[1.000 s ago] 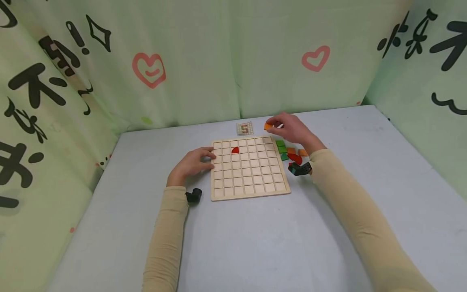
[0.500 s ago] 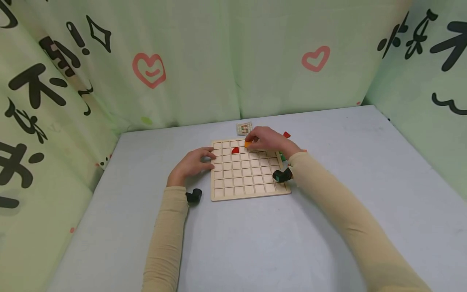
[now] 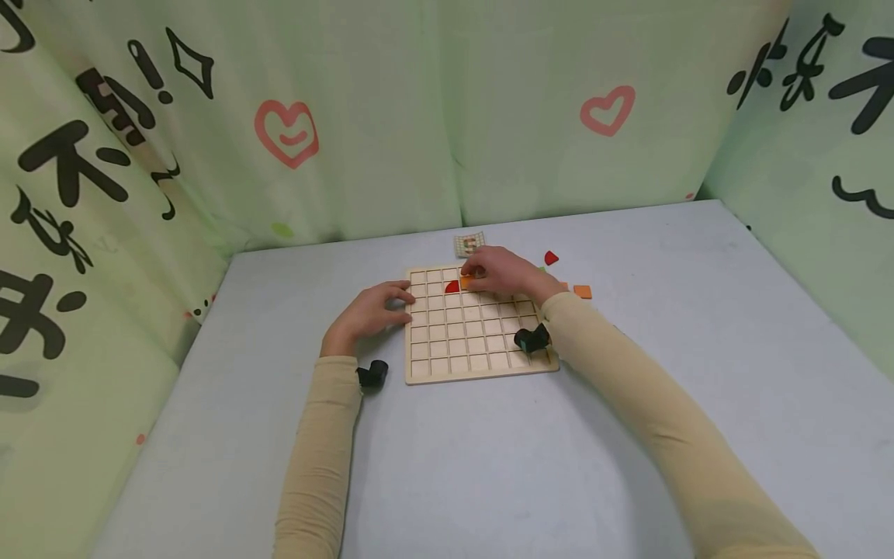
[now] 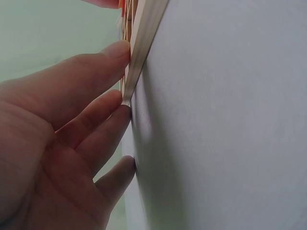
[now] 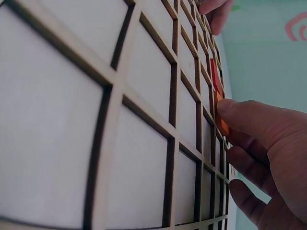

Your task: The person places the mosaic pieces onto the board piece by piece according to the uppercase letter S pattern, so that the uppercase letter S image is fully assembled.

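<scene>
A wooden grid board (image 3: pixel 457 341) lies on the table, with a red quarter-round piece (image 3: pixel 452 287) in a cell of its second row. My right hand (image 3: pixel 506 273) pinches an orange square piece (image 3: pixel 466 283) at the cell right of the red one; in the right wrist view the thumb of my right hand (image 5: pixel 283 148) presses on the orange piece (image 5: pixel 221 117), beside the red piece (image 5: pixel 215 76). My left hand (image 3: pixel 370 313) rests at the board's left edge; in the left wrist view fingertips of my left hand (image 4: pixel 72 120) touch the board's side (image 4: pixel 141 45), fingers relaxed.
A small patterned card (image 3: pixel 469 243) lies behind the board. Right of the board are a red piece (image 3: pixel 551 258) and an orange square (image 3: pixel 583 291); other pieces there are partly hidden by my right arm. A green curtain (image 3: pixel 377 116) hangs behind the table.
My right hand has carried the orange piece from beyond the board's back right corner leftward to the cell beside the red piece. My left hand has stayed in place.
</scene>
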Demonstrator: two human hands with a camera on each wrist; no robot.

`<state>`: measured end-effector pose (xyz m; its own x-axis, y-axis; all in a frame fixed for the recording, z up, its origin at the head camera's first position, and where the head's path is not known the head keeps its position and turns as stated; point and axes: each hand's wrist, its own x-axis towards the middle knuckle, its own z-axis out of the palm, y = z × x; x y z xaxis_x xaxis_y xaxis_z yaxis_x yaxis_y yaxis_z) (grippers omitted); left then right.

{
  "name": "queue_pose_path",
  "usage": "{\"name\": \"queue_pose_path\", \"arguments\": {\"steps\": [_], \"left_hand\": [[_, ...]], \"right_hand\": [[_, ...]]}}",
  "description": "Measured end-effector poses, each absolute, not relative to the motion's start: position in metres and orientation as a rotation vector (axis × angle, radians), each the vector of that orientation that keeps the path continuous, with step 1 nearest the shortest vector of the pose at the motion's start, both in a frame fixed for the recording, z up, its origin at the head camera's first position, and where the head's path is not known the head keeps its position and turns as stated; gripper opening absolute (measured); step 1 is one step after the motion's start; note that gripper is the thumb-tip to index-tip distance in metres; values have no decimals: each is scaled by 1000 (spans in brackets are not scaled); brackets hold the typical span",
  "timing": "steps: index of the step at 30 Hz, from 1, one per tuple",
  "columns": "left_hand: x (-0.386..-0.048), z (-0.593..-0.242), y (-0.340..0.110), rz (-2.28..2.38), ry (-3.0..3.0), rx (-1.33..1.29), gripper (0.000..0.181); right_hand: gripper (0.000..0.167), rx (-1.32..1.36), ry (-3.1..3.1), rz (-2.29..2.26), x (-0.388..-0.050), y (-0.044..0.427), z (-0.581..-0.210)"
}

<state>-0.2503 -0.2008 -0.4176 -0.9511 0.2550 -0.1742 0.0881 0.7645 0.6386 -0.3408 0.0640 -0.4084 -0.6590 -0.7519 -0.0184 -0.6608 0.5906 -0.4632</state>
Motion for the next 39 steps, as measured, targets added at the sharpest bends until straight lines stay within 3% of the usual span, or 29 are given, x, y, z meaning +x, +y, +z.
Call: {"name": "queue_pose_path", "arguments": {"steps": [23,39], "left_hand": [[-250,-418,-199,959,2708,286,33],[-249,-416,-200,959,2708,304,33]], "right_hand": [[25,-1141,2618,-651,-338,66,-411],[34,-783,2724,-1015,-339,113,-392]]}}
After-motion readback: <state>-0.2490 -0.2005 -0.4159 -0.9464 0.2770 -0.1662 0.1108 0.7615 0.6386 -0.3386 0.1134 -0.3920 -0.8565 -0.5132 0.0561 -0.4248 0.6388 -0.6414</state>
